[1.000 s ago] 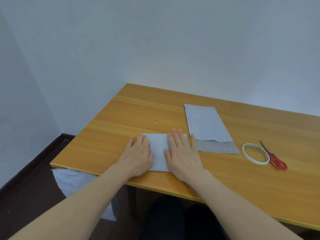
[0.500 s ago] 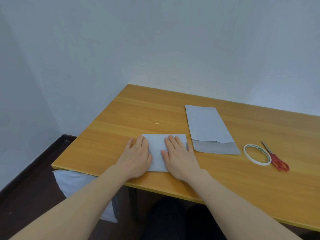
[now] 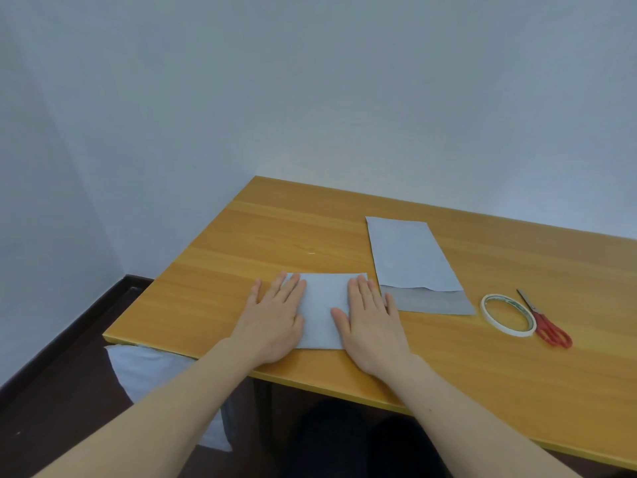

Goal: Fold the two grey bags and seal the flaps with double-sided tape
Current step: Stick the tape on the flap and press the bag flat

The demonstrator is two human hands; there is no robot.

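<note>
A folded grey bag [image 3: 322, 305] lies flat near the front edge of the wooden table [image 3: 482, 357]. My left hand [image 3: 274, 319] presses flat on its left side with straight fingers. My right hand [image 3: 370, 320] presses flat on its right side, fingers spread. A second grey bag [image 3: 410, 257] lies unfolded just to the right and farther back, its darker flap [image 3: 431, 301] open toward me. A roll of double-sided tape [image 3: 508, 315] lies flat to the right of that bag.
Red-handled scissors [image 3: 546, 326] lie just right of the tape roll. A pale bag or cloth [image 3: 144, 370] sits on the dark floor under the table's left front corner. White walls close off the back and left.
Both hands have slid apart on the folded bag, the right hand moving right toward its edge, so more of the bag's middle shows between them.
</note>
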